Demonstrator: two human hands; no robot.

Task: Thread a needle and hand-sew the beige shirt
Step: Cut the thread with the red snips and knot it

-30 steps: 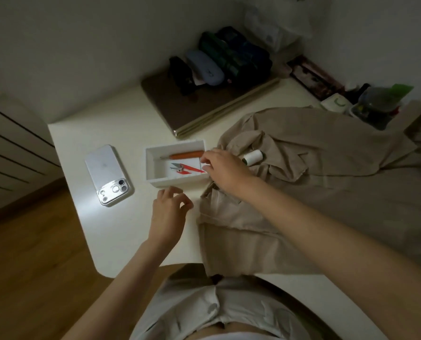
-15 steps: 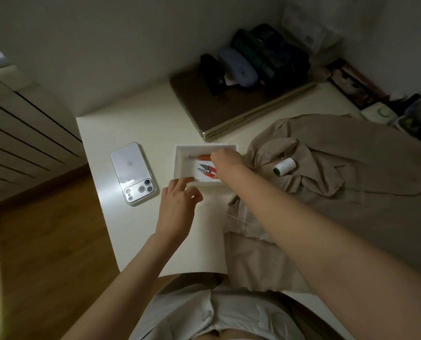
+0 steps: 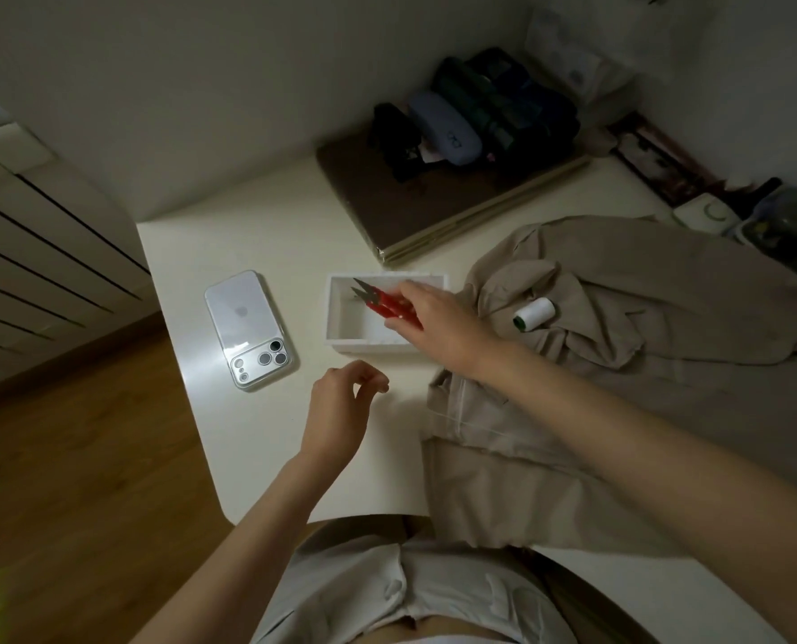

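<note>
One phone (image 3: 250,330) lies left on the worktop (image 3: 257,434). One left hand (image 3: 340,406) hovers, fingers loosely curled; whether it pinches anything I cannot tell. One white tray (image 3: 364,345) sits beyond it. Over the tray, one right hand (image 3: 438,323) grips one pair of red thread snips (image 3: 382,302). One thread spool (image 3: 535,313) rests on the one beige shirt (image 3: 643,295), right. No needle shows, so threading and sewing look yet to do.

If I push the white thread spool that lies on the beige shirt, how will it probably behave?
The thread spool lies on its side, so it would probably roll easily. The wrinkled beige shirt under it may stop it soon. It looks small and likely light, simple to lift with two fingers.
</note>
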